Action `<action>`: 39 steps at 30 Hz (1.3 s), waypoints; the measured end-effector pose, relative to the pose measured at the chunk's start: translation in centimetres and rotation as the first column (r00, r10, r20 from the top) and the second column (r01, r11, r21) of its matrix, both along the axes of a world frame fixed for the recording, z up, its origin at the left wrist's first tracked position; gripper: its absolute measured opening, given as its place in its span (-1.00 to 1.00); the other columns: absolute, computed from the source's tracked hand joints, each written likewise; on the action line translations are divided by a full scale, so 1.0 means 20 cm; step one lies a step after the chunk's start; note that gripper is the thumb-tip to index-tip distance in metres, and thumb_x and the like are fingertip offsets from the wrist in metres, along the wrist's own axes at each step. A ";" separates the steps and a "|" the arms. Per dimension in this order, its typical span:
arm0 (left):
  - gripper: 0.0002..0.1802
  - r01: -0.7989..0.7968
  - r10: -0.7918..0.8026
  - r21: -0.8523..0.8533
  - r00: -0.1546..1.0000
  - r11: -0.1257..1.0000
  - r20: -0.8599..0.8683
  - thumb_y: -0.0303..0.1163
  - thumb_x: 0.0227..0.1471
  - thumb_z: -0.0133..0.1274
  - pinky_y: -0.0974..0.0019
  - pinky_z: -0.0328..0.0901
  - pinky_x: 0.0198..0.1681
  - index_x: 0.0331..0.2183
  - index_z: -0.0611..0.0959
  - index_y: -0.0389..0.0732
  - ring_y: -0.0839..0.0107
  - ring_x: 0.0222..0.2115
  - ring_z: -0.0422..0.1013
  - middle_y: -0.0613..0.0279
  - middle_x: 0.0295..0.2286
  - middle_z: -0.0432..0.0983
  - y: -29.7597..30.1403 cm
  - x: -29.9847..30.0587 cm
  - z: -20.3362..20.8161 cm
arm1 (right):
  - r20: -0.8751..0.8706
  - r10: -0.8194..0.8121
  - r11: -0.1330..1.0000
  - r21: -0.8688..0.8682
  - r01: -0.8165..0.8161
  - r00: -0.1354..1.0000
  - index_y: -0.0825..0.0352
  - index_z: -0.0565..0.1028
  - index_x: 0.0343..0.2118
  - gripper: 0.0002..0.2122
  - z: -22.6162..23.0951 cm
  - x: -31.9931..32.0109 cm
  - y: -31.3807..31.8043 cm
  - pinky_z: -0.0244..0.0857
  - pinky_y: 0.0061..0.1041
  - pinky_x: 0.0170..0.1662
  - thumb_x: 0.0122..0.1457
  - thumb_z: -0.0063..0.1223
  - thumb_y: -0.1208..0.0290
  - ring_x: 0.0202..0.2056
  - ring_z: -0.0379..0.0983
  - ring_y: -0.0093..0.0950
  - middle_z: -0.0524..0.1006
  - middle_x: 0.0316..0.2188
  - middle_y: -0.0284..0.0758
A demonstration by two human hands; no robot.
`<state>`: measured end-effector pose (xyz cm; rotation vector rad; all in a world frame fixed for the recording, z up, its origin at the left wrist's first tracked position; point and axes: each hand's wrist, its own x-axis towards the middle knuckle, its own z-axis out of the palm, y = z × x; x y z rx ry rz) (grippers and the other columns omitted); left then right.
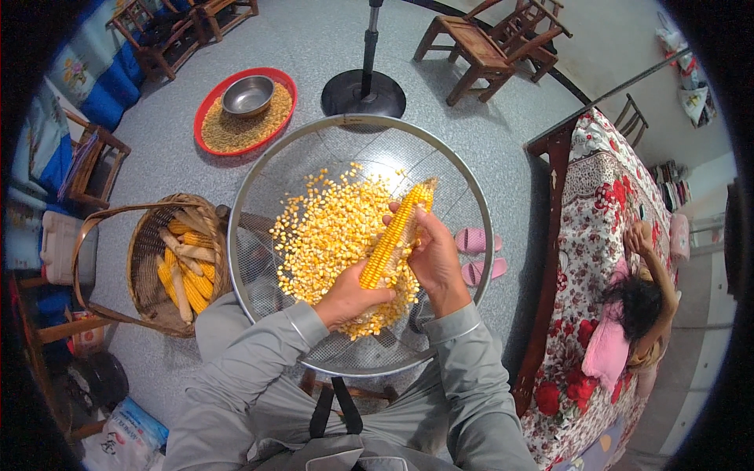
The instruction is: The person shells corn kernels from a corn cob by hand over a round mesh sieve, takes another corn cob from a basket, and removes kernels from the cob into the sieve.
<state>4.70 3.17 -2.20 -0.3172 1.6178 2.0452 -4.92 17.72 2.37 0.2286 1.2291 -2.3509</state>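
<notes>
A yellow corn cob [395,235] is held tilted over a round metal mesh sieve [259,180] that rests on my lap. My left hand [345,299] grips the cob's lower end. My right hand [433,257] wraps its upper half, thumb pressed on the kernels. A pile of loose yellow kernels [330,231] lies in the sieve under and left of the cob. Both sleeves are grey.
A woven basket [141,259] with several cobs and bare cores stands at my left. A red tray [271,125] of grain with a steel bowl [247,96] lies beyond. A fan base [363,93], wooden chairs [491,47], pink slippers [475,251], and a floral bed [605,235] with a lying person surround me.
</notes>
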 end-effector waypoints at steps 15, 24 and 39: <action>-0.36 0.018 -0.021 -0.046 0.998 0.999 -0.066 -0.42 -0.13 0.30 0.40 0.35 -0.23 0.01 0.42 -0.31 0.50 -0.30 0.41 0.30 -0.28 0.47 0.01 0.00 0.01 | 0.028 -0.056 0.998 -0.018 0.056 0.998 0.51 0.33 0.00 -0.63 0.04 0.00 0.01 0.43 -0.35 -0.07 0.33 -0.15 0.26 -0.12 0.49 -0.32 0.49 -0.08 -0.08; -0.35 0.022 -0.024 -0.033 0.998 0.999 -0.064 -0.35 -0.15 0.32 0.39 0.35 -0.25 -0.02 0.44 -0.31 0.49 -0.33 0.41 0.28 -0.31 0.48 0.01 -0.01 0.05 | -0.059 -0.012 0.997 0.078 0.016 0.998 0.49 0.31 0.02 -0.59 0.00 0.00 0.01 0.42 -0.32 -0.06 0.34 -0.19 0.20 -0.11 0.48 -0.31 0.47 -0.05 -0.10; -0.38 -0.017 -0.018 -0.176 0.981 0.984 -0.194 -0.24 -0.18 0.32 0.33 0.36 -0.25 -0.08 0.49 -0.31 0.43 -0.36 0.44 0.24 -0.35 0.51 0.02 0.00 0.00 | -0.096 0.002 1.000 0.031 0.001 0.995 0.43 0.30 0.06 -0.60 -0.01 -0.01 0.04 0.44 -0.25 -0.03 0.34 -0.19 0.19 -0.09 0.49 -0.24 0.47 -0.02 -0.11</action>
